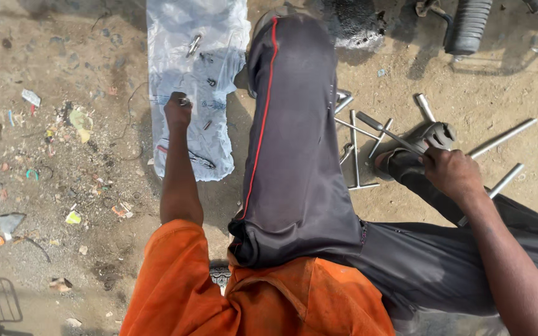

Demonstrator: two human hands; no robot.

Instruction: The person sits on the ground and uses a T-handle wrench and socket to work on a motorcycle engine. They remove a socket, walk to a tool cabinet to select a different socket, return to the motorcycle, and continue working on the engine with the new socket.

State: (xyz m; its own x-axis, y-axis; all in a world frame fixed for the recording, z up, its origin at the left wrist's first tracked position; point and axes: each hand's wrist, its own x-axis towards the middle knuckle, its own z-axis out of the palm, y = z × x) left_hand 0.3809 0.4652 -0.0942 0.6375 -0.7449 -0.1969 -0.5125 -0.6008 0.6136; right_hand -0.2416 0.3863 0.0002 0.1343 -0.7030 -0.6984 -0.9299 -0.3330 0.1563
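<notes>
My left hand (177, 111) reaches out over a crumpled white plastic sheet (219, 37) on the dirt ground, its fingers closed around a small metal part (184, 101). Bolts and small metal pieces (194, 45) lie scattered on the sheet. My right hand (450, 171) rests by my right foot and grips the handle of a long metal tool (386, 132) beside a grey round part (440, 134). My bent left leg in dark trousers with a red stripe (294, 137) lies between the two hands.
Several metal rods and wrenches (361, 149) lie on the ground right of my leg, with long tubes (504, 138) further right. A black ribbed spring part (470, 25) sits at the top right. Litter (73, 121) dots the dirt on the left.
</notes>
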